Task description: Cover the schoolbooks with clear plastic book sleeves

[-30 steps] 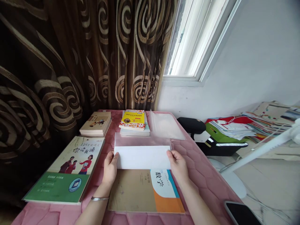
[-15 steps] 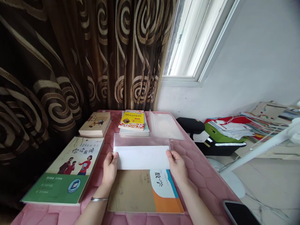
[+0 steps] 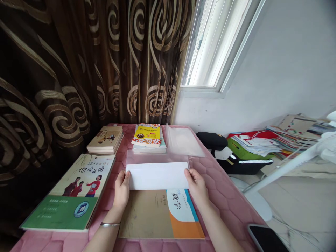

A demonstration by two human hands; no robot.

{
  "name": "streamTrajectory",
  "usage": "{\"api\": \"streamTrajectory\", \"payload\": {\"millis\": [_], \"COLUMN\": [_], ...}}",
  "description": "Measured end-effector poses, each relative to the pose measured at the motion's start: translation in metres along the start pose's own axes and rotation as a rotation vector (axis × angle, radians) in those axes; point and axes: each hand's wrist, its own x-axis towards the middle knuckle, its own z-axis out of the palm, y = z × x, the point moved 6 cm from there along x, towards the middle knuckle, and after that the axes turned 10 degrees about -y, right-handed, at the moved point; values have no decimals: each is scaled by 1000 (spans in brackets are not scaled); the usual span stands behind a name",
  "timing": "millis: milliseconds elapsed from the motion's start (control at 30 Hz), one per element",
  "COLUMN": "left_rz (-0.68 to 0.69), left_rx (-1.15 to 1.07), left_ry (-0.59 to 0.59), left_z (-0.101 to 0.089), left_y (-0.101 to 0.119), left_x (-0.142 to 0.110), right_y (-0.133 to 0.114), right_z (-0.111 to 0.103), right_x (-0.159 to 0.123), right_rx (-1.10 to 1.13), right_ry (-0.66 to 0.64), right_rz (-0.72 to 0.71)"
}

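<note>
My left hand [image 3: 122, 187] pinches the left edge of a clear plastic book cover [image 3: 157, 157], which has a wide white strip [image 3: 159, 176] along its near part. At the opposite edge, my right hand [image 3: 196, 183] grips the same cover between thumb and fingers. Just below the strip lies a textbook [image 3: 147, 213] with a brown, orange and blue cover, turned sideways between my forearms. Whether the plastic reaches under or over this textbook, I cannot tell.
A large green-and-cream book stack [image 3: 70, 192] stands left, with smaller books [image 3: 105, 138] behind it. A yellow book [image 3: 147, 134] tops another pile near more clear plastic covers [image 3: 185, 140]. A phone [image 3: 267, 238] lies at the right edge of the pink padded surface [image 3: 220, 189].
The view has shifted very slightly. Both hands keep their hold on the plastic cover, and nothing else has visibly moved.
</note>
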Motion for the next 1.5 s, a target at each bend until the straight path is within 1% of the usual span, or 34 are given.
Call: {"api": "streamTrajectory", "payload": {"millis": [333,533,800,1000,1167,1267,1400,1500], "left_rz": [-11,-11,-13,-39,-18,-12,10,18], "left_rx": [12,-36,5,-22,-35,-11,18,40], "left_ry": [51,29,31,39,27,31,33,34], "left_z": [0,1,1,1,3,2,1,0], "left_y": [2,3,-1,4,7,4,0,-2], "left_x": [0,-1,0,-3,-3,-2,0,1], "right_y": [2,-1,0,-4,-6,-4,-1,1], "right_z": [-1,0,1,0,-1,0,1,3], "right_x": [0,-1,-2,-3,-4,-4,-3,-3], "right_rx": [-40,-24,74,26,-11,25,107,124], "right_ry": [22,23,4,18,34,32,1,-20], "right_rz": [-19,0,5,-7,8,4,6,10]}}
